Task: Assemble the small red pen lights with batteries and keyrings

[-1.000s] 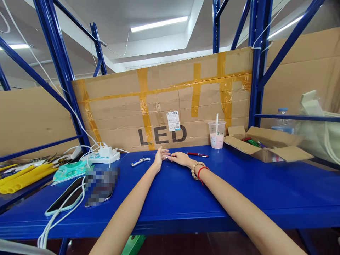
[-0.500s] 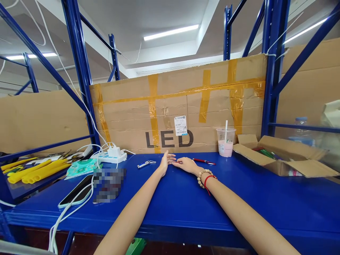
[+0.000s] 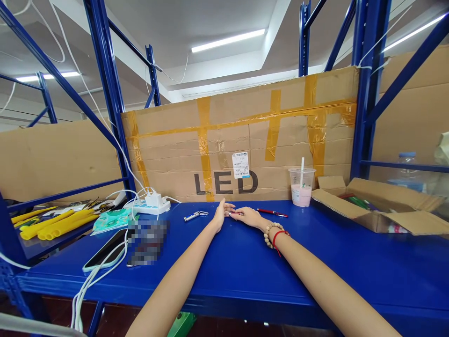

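Observation:
My left hand [image 3: 221, 216] is over the blue shelf top, its fingers stretched out and pointing right, with nothing visible in its grasp. Facing it, my right hand [image 3: 249, 216] pinches a slim red pen [image 3: 236, 214], whose tip points toward the left palm. Most of that pen is covered by the fingers. A second red pen [image 3: 272, 213] lies just beyond the right hand. To the left of my left hand rests a small silver flashlight [image 3: 192, 216] with a clip. A bead bracelet and a red cord circle my right wrist.
At the back stands a large cardboard sheet [image 3: 175, 159] marked LED. A cup of pink drink [image 3: 301, 191] and an open cardboard box [image 3: 365, 217] are on the right. A power strip [image 3: 149, 206], white cables and a phone [image 3: 107, 250] occupy the left.
The camera view has shifted slightly, so the scene sits a little further right. Both hands keep nearly the same pose, with the pen still in my right hand.

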{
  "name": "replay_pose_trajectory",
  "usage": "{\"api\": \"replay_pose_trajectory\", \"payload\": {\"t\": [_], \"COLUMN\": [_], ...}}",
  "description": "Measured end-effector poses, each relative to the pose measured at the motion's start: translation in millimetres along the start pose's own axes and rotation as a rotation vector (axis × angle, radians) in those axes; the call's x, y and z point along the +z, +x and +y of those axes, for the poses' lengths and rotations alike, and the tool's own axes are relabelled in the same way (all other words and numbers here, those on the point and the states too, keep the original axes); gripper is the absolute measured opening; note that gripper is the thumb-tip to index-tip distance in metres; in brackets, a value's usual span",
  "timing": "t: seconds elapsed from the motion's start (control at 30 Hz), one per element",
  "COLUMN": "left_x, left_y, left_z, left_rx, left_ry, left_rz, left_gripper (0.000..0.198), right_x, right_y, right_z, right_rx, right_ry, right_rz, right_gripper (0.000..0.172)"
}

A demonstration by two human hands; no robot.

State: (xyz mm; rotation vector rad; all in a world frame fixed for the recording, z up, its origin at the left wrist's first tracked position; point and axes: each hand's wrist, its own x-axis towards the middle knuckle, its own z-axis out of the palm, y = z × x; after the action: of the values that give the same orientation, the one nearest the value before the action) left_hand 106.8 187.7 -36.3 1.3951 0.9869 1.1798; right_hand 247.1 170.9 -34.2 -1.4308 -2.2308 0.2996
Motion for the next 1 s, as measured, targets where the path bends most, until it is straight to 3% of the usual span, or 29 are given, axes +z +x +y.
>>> {"api": "replay_pose_trajectory", "payload": {"t": [0.3,0.47,0.7,0.87,1.0], "left_x": [0.4,-1.2,-6.8,-6.8,-7.9], "left_y": [3.6,3.8,-7.1,-14.7,-15.7], "left_z": [0.2,-3.1,-1.1,3.1,3.2], "left_rx": [-0.015,0.069,0.135,0.142,0.129], "left_ry": [0.050,0.322,0.719,1.030,1.154], "left_rz": [0.070,0.135,0.226,0.233,0.200], "left_gripper": [0.046,0.046,0.019,0.017,0.017], "right_x": [-3.4,-5.4,-5.9,-6.7,-9.4], "right_y": [-4.6,-6.7,-7.6,-8.5,-9.6], "right_z": [-3.6,-9.9,-17.0,-14.1,-4.7], "right_rx": [-0.006,0.046,0.081,0.161,0.162], "right_ry": [-0.059,-0.177,-0.236,-0.373,-0.457], "right_rz": [0.028,0.016,-0.003,0.060,0.076], "right_gripper": [0.041,0.043,0.055,0.048,0.044]}}
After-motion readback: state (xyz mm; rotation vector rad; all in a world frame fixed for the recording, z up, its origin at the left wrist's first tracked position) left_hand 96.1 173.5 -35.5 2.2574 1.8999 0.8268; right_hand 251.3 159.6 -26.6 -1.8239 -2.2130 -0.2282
